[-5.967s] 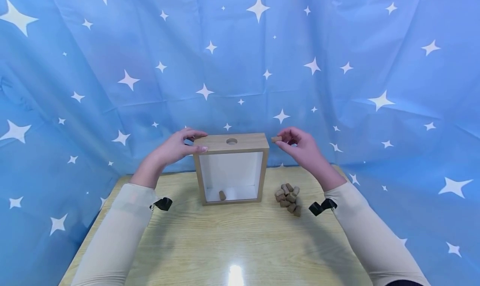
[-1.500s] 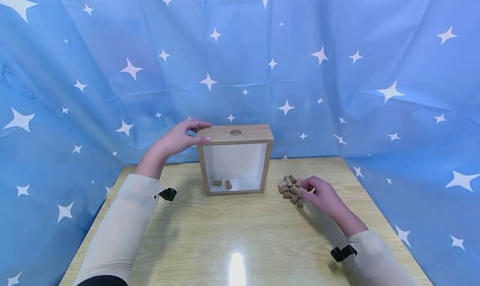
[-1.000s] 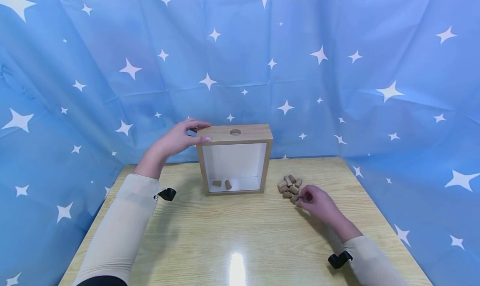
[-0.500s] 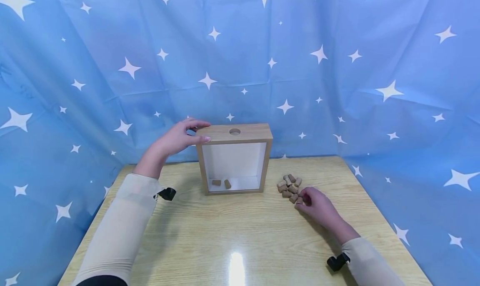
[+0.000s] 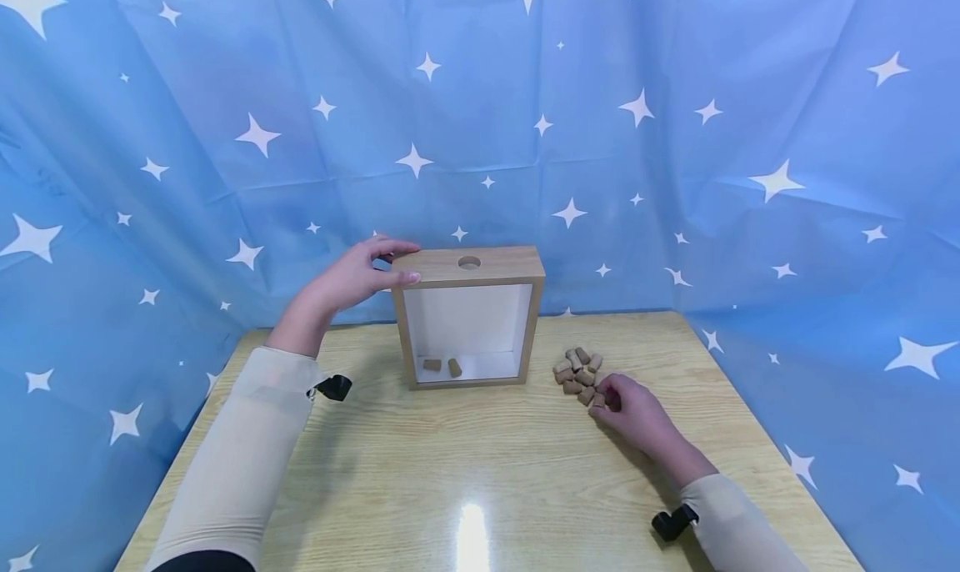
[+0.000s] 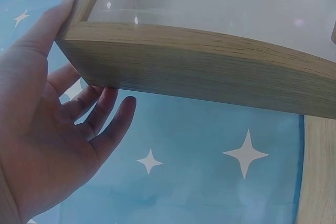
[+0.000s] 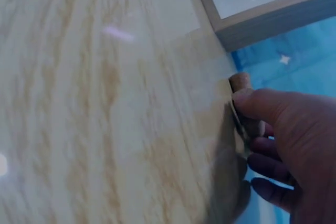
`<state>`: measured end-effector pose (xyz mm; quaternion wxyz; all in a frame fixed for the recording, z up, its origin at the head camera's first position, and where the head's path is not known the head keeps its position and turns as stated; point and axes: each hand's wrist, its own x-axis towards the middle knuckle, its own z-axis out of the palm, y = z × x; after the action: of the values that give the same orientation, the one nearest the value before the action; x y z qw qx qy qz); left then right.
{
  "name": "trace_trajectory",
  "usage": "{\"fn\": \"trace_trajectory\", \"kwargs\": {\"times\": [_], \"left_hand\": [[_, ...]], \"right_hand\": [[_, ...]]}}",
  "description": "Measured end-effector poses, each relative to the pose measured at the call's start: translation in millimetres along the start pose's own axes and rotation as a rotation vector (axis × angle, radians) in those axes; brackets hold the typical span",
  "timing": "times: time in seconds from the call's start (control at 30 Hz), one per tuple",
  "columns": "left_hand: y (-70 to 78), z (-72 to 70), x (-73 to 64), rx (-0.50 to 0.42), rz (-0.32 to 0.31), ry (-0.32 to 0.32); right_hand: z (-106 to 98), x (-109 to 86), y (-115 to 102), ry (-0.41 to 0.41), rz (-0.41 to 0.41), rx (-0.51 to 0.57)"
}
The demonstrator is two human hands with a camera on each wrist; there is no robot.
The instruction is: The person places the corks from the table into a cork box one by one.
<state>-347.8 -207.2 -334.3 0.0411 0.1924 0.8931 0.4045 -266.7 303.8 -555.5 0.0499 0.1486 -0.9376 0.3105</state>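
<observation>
A shallow wooden box with a clear-looking front and a round hole in its top stands upright on the table. Two corks, one lying and one tilted, are on its floor inside. My left hand grips the box's top left corner, thumb on the front side and fingers behind. Right of the box is a loose pile of corks. At the pile's near right end, my right hand pinches a cork between thumb and forefinger, low over the table.
The light wood table runs back to a blue curtain with white stars, which also hangs along both sides. Black wrist cameras sit on both cuffs, the left and the right.
Six seconds ago my right hand held a cork beside the box top; now it is down at the pile, and a second cork lies inside the box. My left hand stays on the corner.
</observation>
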Motion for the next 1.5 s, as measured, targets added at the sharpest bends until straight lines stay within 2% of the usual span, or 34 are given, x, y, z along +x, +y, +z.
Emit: {"fn": "trace_trajectory", "kwargs": {"times": [0.37,0.6,0.9,1.2,1.5], "left_hand": [[0.1,1.1,0.0,-0.012,-0.004,0.002],[0.1,-0.5,-1.5,-0.032,-0.006,0.003],[0.0,-0.3,0.0,-0.029,-0.004,-0.007],[-0.7,0.9,-0.6,-0.032,-0.002,-0.005],[0.2,0.6,-0.1,-0.026,-0.009,0.0]], "right_hand": [[-14,11.2,-17,0.031,-0.021,0.031],[-26,29.7,-33,0.063,-0.078,0.033],[-44,53.3,-58,0.076,-0.095,0.047],[-68,73.8,-88,0.146,-0.161,0.143],[-89,89.2,-115,0.18,-0.216,0.196]]}}
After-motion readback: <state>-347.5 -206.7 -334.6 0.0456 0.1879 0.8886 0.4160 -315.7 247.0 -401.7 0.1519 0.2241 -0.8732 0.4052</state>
